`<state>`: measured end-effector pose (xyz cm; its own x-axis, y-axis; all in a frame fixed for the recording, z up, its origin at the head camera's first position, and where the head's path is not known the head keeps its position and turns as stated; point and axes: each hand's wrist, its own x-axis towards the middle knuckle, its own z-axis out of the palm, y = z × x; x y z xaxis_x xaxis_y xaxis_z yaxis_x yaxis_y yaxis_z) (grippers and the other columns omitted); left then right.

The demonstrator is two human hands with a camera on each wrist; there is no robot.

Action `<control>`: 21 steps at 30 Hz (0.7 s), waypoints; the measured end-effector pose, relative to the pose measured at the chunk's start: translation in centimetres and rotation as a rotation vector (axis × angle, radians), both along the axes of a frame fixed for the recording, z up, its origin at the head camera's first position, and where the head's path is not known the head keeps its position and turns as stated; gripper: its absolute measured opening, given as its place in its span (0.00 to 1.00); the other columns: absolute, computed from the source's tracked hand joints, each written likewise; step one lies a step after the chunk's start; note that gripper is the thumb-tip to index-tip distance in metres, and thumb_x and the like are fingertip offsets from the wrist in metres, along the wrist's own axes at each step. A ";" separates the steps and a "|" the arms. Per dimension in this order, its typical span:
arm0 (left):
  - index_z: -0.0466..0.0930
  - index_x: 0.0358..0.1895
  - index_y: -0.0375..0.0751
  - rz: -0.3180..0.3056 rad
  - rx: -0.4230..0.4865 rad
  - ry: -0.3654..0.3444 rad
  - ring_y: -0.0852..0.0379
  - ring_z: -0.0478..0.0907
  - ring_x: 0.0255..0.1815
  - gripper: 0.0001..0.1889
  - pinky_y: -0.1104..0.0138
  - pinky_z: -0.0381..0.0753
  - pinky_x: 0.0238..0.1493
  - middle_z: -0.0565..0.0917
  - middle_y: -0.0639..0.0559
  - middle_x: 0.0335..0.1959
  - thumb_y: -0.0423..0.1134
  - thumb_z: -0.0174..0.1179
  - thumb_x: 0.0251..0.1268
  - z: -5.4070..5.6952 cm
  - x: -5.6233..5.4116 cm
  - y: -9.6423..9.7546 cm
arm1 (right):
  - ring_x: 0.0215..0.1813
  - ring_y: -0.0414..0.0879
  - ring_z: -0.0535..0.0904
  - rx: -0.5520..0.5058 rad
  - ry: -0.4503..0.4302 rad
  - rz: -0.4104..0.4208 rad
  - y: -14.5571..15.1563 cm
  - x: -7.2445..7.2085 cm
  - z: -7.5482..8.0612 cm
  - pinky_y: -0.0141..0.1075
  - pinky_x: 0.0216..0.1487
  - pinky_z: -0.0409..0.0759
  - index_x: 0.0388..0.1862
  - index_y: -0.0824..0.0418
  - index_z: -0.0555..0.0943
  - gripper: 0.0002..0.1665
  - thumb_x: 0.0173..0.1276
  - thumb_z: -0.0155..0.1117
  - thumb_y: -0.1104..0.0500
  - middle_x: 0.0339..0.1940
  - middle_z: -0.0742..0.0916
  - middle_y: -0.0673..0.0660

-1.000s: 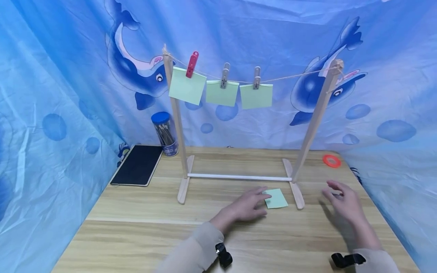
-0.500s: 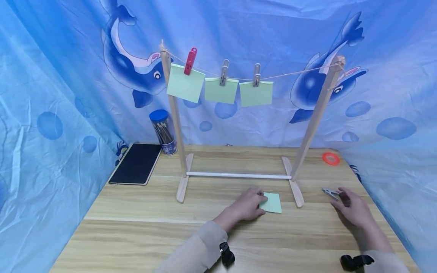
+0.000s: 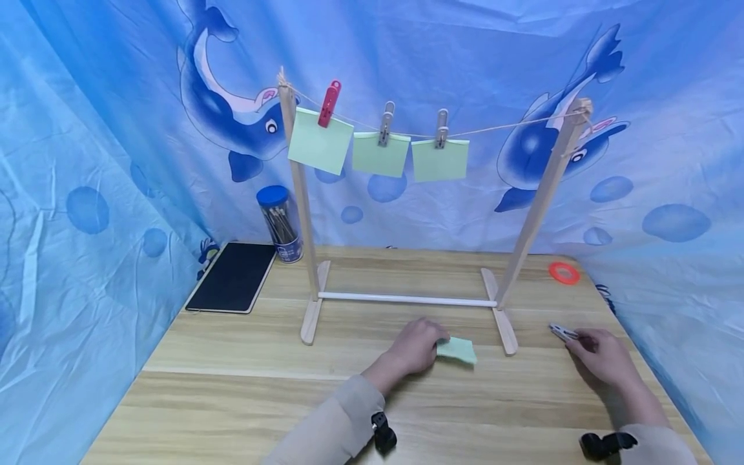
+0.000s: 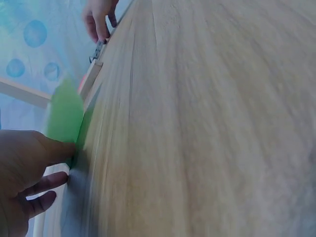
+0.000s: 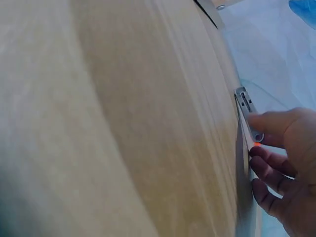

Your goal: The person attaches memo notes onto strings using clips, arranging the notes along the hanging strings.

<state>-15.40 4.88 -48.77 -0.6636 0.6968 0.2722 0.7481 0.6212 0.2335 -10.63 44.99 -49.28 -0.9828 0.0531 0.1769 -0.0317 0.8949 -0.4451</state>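
A green sticky note [image 3: 458, 350] bends up off the table, its left edge pinched by my left hand [image 3: 415, 347]; the left wrist view shows the note [image 4: 66, 111] between thumb and fingers. Over on the right, my right hand [image 3: 604, 356] pinches a grey clothespin [image 3: 562, 332] by its handle end, close to the tabletop. The right wrist view has the clothespin [image 5: 248, 111] under the thumb. Above, three green notes hang on a string: one from a red clothespin [image 3: 329, 103], two from grey clothespins [image 3: 386, 124].
A wooden stand holds the string between its left post [image 3: 300, 194] and right post [image 3: 540, 206], joined low by a white rod [image 3: 407, 299]. Behind stand a blue-lidded jar [image 3: 281, 223] and a black tablet [image 3: 231, 278]. An orange ring [image 3: 564, 273] lies back right.
My left hand has closed on the note, drawn it slightly left and begun bending it up. The right hand has shifted slightly right and lower, with the clothespin now showing in its fingers.
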 end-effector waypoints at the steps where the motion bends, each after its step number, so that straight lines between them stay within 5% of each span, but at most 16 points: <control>1: 0.89 0.38 0.50 0.008 0.012 -0.003 0.62 0.84 0.42 0.13 0.69 0.81 0.46 0.89 0.61 0.38 0.27 0.63 0.57 0.0 0.0 -0.1 | 0.40 0.60 0.82 -0.013 0.003 -0.009 0.0 0.1 0.0 0.47 0.37 0.81 0.50 0.75 0.81 0.20 0.70 0.68 0.59 0.40 0.85 0.69; 6: 0.88 0.34 0.49 0.060 0.141 -0.075 0.64 0.80 0.32 0.05 0.71 0.79 0.34 0.86 0.60 0.30 0.34 0.65 0.65 0.8 -0.4 -0.5 | 0.39 0.40 0.80 -0.132 0.037 -0.068 -0.3 0.6 0.6 0.27 0.31 0.77 0.56 0.74 0.79 0.25 0.76 0.62 0.53 0.44 0.86 0.71; 9: 0.87 0.36 0.47 0.084 0.273 -0.106 0.66 0.78 0.32 0.04 0.74 0.78 0.34 0.85 0.58 0.31 0.36 0.64 0.70 2.0 -0.8 -0.6 | 0.37 0.26 0.76 -0.253 0.135 -0.102 -0.7 1.0 1.3 0.19 0.31 0.75 0.60 0.75 0.77 0.25 0.77 0.61 0.54 0.45 0.87 0.69; 15: 0.83 0.37 0.38 0.101 0.588 -0.298 0.62 0.79 0.25 0.05 0.72 0.81 0.24 0.83 0.53 0.27 0.35 0.61 0.73 7.4 -1.7 -1.0 | 0.35 0.19 0.78 -0.472 0.319 -0.140 -2.0 0.6 4.8 0.14 0.33 0.76 0.67 0.65 0.78 0.24 0.74 0.65 0.59 0.34 0.84 0.27; 18: 0.83 0.38 0.35 0.107 0.769 -0.400 0.55 0.82 0.21 0.05 0.66 0.84 0.20 0.84 0.50 0.23 0.34 0.64 0.71 10.4 -2.2 -1.3 | 0.35 0.21 0.79 -0.569 0.341 -0.191 -3.1 0.4 7.4 0.15 0.30 0.75 0.66 0.57 0.80 0.24 0.72 0.68 0.58 0.34 0.83 0.25; 21: 0.83 0.39 0.31 0.094 0.902 -0.422 0.46 0.84 0.22 0.07 0.59 0.87 0.24 0.85 0.45 0.23 0.35 0.64 0.71 13.1 -2.8 -1.5 | 0.33 0.26 0.82 -0.694 0.417 -0.185 -4.2 0.1 9.9 0.17 0.29 0.75 0.60 0.61 0.84 0.20 0.70 0.69 0.63 0.32 0.87 0.33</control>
